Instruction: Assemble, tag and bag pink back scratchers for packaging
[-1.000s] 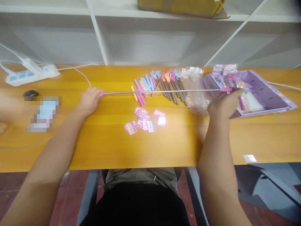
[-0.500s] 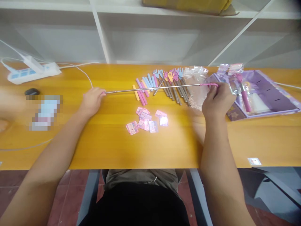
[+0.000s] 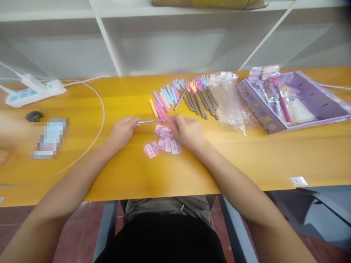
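Note:
My left hand (image 3: 124, 130) is closed on one end of a telescopic back scratcher (image 3: 147, 121), whose short metal rod shows between my hands. At the pink claw end, my right hand (image 3: 189, 132) is closed too, blurred by motion and covering part of the claw. Small pink printed cards (image 3: 165, 141) lie on the table just below the rod. Behind my hands are several coloured handle sleeves (image 3: 164, 98) in pink, purple, blue and yellow. Beside them lie several more back scratchers (image 3: 201, 98) with bare metal rods and coloured claw heads.
Clear plastic bags (image 3: 226, 96) lie right of the scratchers. A purple box (image 3: 276, 122) farther right holds a packaged pink back scratcher (image 3: 283, 106). A power strip (image 3: 35, 93), a black mouse (image 3: 34, 116), a blurred-out phone-like item (image 3: 51, 138) and a cable are at left. Shelves stand behind.
My right hand has moved left toward my left hand, and the back scratcher's long rod has collapsed to a short one. My left hand has shifted a little right and nearer.

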The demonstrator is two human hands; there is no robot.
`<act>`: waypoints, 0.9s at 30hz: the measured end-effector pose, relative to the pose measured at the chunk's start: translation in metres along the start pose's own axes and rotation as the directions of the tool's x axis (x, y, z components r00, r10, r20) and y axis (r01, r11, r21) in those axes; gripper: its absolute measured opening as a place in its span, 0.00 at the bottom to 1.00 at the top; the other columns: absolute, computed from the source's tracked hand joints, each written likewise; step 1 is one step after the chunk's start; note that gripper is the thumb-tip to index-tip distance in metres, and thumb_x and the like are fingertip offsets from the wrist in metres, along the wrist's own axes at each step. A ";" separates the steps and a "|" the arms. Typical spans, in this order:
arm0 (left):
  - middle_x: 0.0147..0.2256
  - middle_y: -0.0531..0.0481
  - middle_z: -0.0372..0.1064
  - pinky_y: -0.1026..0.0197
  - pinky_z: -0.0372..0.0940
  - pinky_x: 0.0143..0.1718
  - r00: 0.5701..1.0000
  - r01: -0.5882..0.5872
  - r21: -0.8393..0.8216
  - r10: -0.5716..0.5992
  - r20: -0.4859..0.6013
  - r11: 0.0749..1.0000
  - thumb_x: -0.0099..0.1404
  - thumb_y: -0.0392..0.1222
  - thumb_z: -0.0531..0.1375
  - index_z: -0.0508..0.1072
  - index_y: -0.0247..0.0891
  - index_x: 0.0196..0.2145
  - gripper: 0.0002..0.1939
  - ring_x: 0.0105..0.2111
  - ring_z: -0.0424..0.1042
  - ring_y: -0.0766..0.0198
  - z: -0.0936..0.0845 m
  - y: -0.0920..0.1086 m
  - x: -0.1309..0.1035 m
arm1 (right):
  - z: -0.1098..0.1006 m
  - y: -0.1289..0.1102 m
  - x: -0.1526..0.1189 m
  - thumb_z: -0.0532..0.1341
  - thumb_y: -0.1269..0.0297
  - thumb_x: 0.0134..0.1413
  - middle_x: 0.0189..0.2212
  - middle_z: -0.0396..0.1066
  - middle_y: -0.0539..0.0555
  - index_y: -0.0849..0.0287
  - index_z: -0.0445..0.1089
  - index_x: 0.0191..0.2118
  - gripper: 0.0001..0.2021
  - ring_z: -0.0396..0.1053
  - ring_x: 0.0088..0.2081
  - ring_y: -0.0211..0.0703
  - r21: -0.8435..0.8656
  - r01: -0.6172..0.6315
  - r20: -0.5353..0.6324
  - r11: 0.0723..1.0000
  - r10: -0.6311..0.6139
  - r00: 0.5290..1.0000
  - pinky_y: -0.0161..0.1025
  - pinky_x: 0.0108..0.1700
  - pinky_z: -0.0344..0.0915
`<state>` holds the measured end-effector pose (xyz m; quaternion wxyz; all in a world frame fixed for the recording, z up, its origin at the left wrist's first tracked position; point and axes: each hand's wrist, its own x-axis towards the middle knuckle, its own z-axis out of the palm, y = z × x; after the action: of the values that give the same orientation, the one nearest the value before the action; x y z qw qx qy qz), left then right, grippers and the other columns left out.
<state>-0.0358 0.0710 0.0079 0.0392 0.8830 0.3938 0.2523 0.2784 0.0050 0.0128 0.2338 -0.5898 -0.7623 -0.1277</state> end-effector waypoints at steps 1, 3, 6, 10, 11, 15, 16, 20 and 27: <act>0.42 0.40 0.80 0.52 0.73 0.48 1.000 -0.022 0.000 0.022 0.003 1.000 0.86 0.50 0.49 0.80 0.37 0.51 0.22 0.43 0.79 0.51 0.001 0.003 0.000 | 0.000 -0.006 -0.002 0.45 0.49 0.85 0.23 0.74 0.55 0.61 0.77 0.48 0.28 0.68 0.25 0.44 -0.006 0.039 0.010 0.999 -0.039 0.999 0.42 0.32 0.45; 0.42 0.39 0.80 0.51 0.72 0.48 0.999 -0.050 0.011 0.050 0.004 0.999 0.87 0.51 0.48 0.80 0.37 0.51 0.23 0.43 0.79 0.50 0.002 0.007 -0.001 | -0.001 -0.013 -0.005 0.45 0.49 0.85 0.21 0.72 0.53 0.61 0.78 0.47 0.28 0.65 0.23 0.43 -0.022 0.082 0.014 0.996 -0.081 0.997 0.42 0.31 0.43; 0.43 0.39 0.80 0.51 0.72 0.48 0.999 -0.045 0.047 0.045 0.000 0.998 0.87 0.52 0.48 0.80 0.37 0.52 0.24 0.44 0.78 0.49 -0.002 0.007 0.001 | -0.002 -0.010 -0.005 0.48 0.49 0.85 0.22 0.73 0.53 0.60 0.78 0.48 0.27 0.65 0.24 0.43 -0.043 0.098 0.007 0.994 -0.097 0.995 0.42 0.31 0.44; 0.45 0.40 0.80 0.50 0.71 0.51 1.000 -0.025 0.059 0.025 -0.003 0.998 0.86 0.54 0.50 0.80 0.39 0.51 0.23 0.47 0.78 0.48 -0.009 0.003 0.003 | 0.002 -0.003 -0.003 0.52 0.52 0.83 0.25 0.76 0.54 0.59 0.79 0.50 0.21 0.69 0.27 0.44 -0.022 0.131 -0.004 0.991 -0.131 0.991 0.42 0.34 0.47; 0.45 0.40 0.80 0.50 0.71 0.51 1.000 -0.015 0.048 0.015 0.002 0.999 0.86 0.55 0.51 0.80 0.39 0.51 0.22 0.47 0.78 0.48 -0.010 0.003 0.003 | 0.004 -0.001 -0.003 0.53 0.53 0.82 0.25 0.77 0.54 0.59 0.79 0.49 0.20 0.70 0.28 0.44 -0.012 0.128 -0.015 0.992 -0.128 0.992 0.42 0.34 0.48; 0.47 0.42 0.79 0.50 0.71 0.54 0.997 0.068 0.012 -0.069 0.043 0.998 0.86 0.54 0.52 0.81 0.41 0.55 0.21 0.49 0.78 0.49 -0.012 0.001 0.003 | 0.005 0.011 -0.003 0.54 0.55 0.80 0.26 0.77 0.52 0.57 0.80 0.48 0.18 0.72 0.29 0.44 0.047 0.038 -0.101 0.998 -0.033 0.994 0.41 0.34 0.52; 0.47 0.42 0.79 0.50 0.71 0.53 0.995 0.086 0.014 -0.087 0.053 0.996 0.86 0.53 0.51 0.80 0.42 0.56 0.21 0.48 0.78 0.49 -0.013 0.001 0.003 | 0.003 0.014 -0.002 0.55 0.56 0.80 0.26 0.77 0.52 0.57 0.80 0.49 0.17 0.72 0.29 0.44 0.067 0.014 -0.127 0.998 -0.005 0.992 0.40 0.34 0.53; 0.46 0.41 0.78 0.50 0.70 0.50 0.981 0.168 0.036 -0.170 0.095 0.985 0.86 0.51 0.50 0.80 0.41 0.54 0.21 0.47 0.78 0.48 -0.014 0.001 0.005 | -0.006 0.029 -0.003 0.57 0.56 0.79 0.27 0.77 0.50 0.57 0.79 0.50 0.14 0.73 0.29 0.41 0.157 -0.060 -0.179 0.986 0.089 0.980 0.39 0.34 0.56; 0.51 0.38 0.80 0.48 0.72 0.53 0.918 0.191 -0.105 -0.139 0.373 0.976 0.82 0.57 0.51 0.78 0.38 0.57 0.25 0.49 0.79 0.45 -0.017 0.010 0.007 | -0.008 0.034 -0.007 0.58 0.57 0.79 0.27 0.75 0.48 0.56 0.77 0.52 0.12 0.71 0.27 0.39 0.341 -0.006 -0.206 0.940 0.081 0.975 0.37 0.34 0.61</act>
<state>-0.0327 0.0669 0.0283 0.1941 0.8731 0.4342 0.1076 0.3139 0.0049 0.0133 0.4164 -0.5402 -0.7294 -0.0533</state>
